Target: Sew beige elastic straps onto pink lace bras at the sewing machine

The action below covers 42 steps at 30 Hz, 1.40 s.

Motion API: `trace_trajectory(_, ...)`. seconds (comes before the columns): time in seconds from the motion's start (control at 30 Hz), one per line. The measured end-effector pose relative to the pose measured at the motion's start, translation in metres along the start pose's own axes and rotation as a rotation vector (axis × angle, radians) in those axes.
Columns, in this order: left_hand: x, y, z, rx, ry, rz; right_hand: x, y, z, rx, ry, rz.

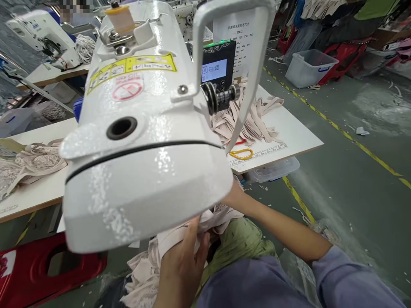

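Note:
A white sewing machine head [141, 141] fills the middle of the view and hides the work under it. Below its front edge, my left hand [183, 261] lies on a bundle of pale pink fabric [150, 265], fingers pressed onto a folded strip. My right forearm [282, 231] reaches in from the right, and my right hand [233, 197] disappears under the machine; its fingers are hidden. More pink fabric bunches in my lap over green cloth [240, 239].
A pile of pink strips [253, 117] and a yellow loop [241, 154] lie on the white table [298, 132]. A control panel [215, 68] sits behind. Lace pieces [32, 162] lie left. A red stool [41, 269], a plastic bin [310, 66] and yellow floor tape [346, 134] surround.

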<state>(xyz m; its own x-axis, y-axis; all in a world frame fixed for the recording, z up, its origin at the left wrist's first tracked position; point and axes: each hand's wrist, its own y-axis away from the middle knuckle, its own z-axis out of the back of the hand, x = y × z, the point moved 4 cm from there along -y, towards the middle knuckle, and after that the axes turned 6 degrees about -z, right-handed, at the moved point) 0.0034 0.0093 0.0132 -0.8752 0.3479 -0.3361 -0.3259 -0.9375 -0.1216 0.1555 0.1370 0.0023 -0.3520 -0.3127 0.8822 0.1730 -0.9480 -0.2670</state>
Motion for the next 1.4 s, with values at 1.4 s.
trace_trajectory(1.4,-0.014,-0.002,-0.025,-0.147,-0.001,0.096,0.003,0.05,0.01,0.049,-0.288,-0.309)
